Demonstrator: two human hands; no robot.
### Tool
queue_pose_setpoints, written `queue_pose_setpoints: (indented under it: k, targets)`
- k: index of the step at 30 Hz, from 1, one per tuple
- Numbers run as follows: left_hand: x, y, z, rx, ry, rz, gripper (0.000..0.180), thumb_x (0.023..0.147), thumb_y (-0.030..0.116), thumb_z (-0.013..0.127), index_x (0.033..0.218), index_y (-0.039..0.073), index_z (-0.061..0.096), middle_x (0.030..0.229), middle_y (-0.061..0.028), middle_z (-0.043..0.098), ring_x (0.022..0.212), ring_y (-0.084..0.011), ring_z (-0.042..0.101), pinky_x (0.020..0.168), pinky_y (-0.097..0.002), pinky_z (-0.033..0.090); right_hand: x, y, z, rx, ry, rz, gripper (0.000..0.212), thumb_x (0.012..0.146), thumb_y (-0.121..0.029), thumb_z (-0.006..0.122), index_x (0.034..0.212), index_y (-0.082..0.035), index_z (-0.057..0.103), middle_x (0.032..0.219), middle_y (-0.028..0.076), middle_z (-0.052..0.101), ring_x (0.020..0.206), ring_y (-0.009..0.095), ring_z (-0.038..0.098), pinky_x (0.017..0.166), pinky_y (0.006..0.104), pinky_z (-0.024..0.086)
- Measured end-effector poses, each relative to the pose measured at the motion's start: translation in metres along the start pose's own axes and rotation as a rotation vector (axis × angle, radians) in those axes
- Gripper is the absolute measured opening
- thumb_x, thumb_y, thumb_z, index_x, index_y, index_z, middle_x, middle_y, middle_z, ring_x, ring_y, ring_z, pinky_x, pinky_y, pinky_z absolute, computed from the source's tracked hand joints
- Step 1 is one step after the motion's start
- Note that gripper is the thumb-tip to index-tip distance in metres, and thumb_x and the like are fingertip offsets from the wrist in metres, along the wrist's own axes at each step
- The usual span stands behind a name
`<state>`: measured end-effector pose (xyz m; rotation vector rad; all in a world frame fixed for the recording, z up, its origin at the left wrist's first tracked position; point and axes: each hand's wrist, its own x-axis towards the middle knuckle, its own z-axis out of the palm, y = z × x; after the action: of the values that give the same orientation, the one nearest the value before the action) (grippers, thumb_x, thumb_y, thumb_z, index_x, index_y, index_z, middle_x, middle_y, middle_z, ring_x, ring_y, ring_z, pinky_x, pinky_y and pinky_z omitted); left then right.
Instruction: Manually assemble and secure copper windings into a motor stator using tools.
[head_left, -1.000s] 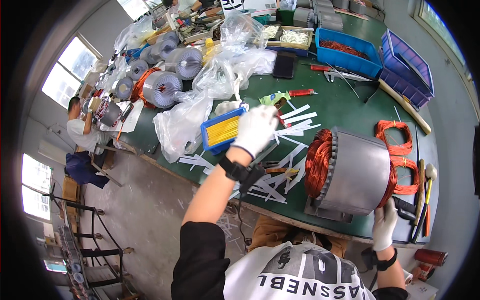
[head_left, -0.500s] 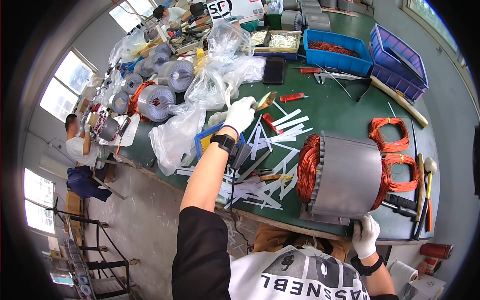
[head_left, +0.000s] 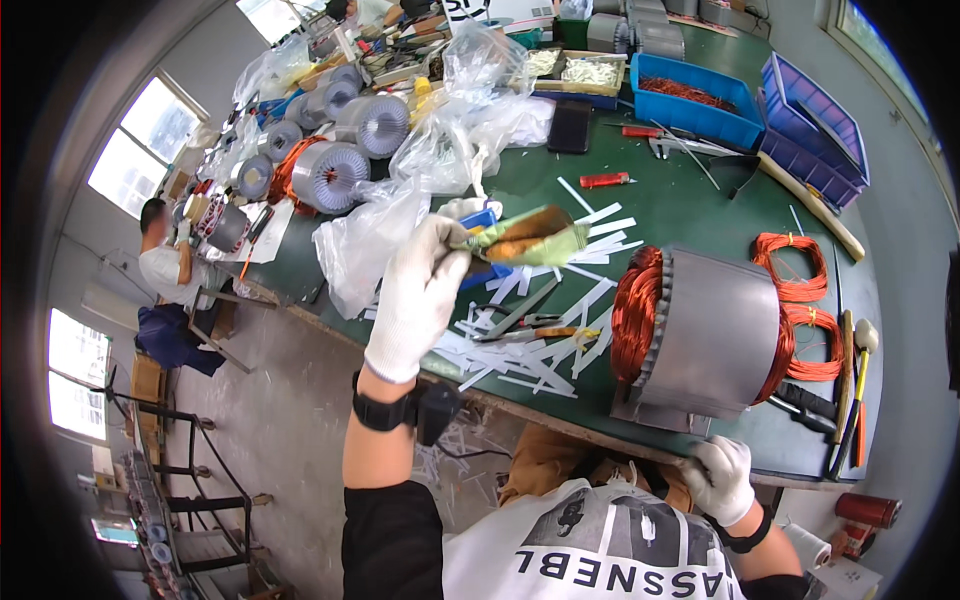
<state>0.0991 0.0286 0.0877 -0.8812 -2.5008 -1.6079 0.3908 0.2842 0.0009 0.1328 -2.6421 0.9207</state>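
My left hand [head_left: 420, 285], in a white glove, pinches a green and orange-brown packet [head_left: 530, 238] by one end. It is raised over the left part of the green table, in front of a partly hidden small blue box [head_left: 480, 217]. My right hand [head_left: 720, 475], also gloved, is curled at the table's front edge; whether anything lies in its fingers is hidden. Just beyond it, a grey motor stator [head_left: 712, 330] lies on its side, with copper winding bundles [head_left: 635, 320] bulging from its left end and more copper at the right.
White paper strips [head_left: 520, 365] and pliers [head_left: 545, 334] lie left of the stator. To its right are copper coils [head_left: 790, 268] and a mallet [head_left: 862, 345]. Plastic bags [head_left: 370, 240], more stators [head_left: 330, 178] and a blue bin [head_left: 695, 100] stand farther back. Another person [head_left: 165, 255] sits at left.
My left hand has come nearer to me with the packet, swinging it over the strips. My right hand sits slightly lower, farther from the stator. The whole view has shifted a little.
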Motion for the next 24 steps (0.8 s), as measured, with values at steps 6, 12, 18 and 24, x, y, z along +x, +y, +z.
queue_pose_setpoints:
  k: [6, 12, 18, 24]
  targets:
    - [-0.066, 0.059, -0.002, -0.002, -0.027, -0.055, 0.007, 0.084, -0.002, 0.054, 0.091, 0.000, 0.054, 0.068, -0.0055, 0.059, 0.063, -0.0066, 0.054, 0.059, -0.0219, 0.044, 0.067, -0.066, -0.029, 0.275, -0.342, 0.091, 0.056, 0.066, -0.012, 0.079, 0.114, 0.001, 0.054, 0.075, 0.011, 0.061, 0.060, 0.026, 0.062, 0.057, 0.0339, 0.051]
    - [-0.085, 0.087, 0.021, -0.082, -0.152, 0.172, 0.010, 0.080, -0.006, 0.058, 0.088, 0.000, 0.055, 0.082, -0.0135, 0.068, 0.068, -0.0220, 0.068, 0.062, -0.0281, 0.053, 0.084, -0.082, -0.017, 0.388, 0.096, 0.120, 0.066, 0.064, -0.014, 0.084, 0.118, 0.004, 0.051, 0.095, 0.016, 0.064, 0.080, 0.027, 0.066, 0.070, 0.0326, 0.053]
    - [-0.084, 0.094, 0.038, -0.160, -0.164, 0.290, 0.011, 0.073, -0.002, 0.065, 0.082, 0.002, 0.059, 0.083, -0.0122, 0.068, 0.064, -0.0257, 0.067, 0.057, -0.0321, 0.052, 0.088, -0.072, -0.035, 0.439, 0.013, -0.051, 0.043, 0.066, -0.011, 0.082, 0.102, 0.001, 0.060, 0.091, 0.014, 0.065, 0.078, 0.027, 0.066, 0.068, 0.0350, 0.054]
    - [-0.096, 0.134, -0.005, -0.142, -0.385, 0.798, 0.011, 0.075, 0.007, 0.063, 0.065, 0.011, 0.061, 0.091, -0.0103, 0.069, 0.065, -0.0199, 0.061, 0.064, -0.0301, 0.054, 0.083, -0.085, -0.060, 0.689, -0.037, -0.527, 0.022, 0.082, -0.010, 0.064, 0.099, 0.004, 0.065, 0.094, 0.018, 0.064, 0.077, 0.027, 0.066, 0.065, 0.0361, 0.055]
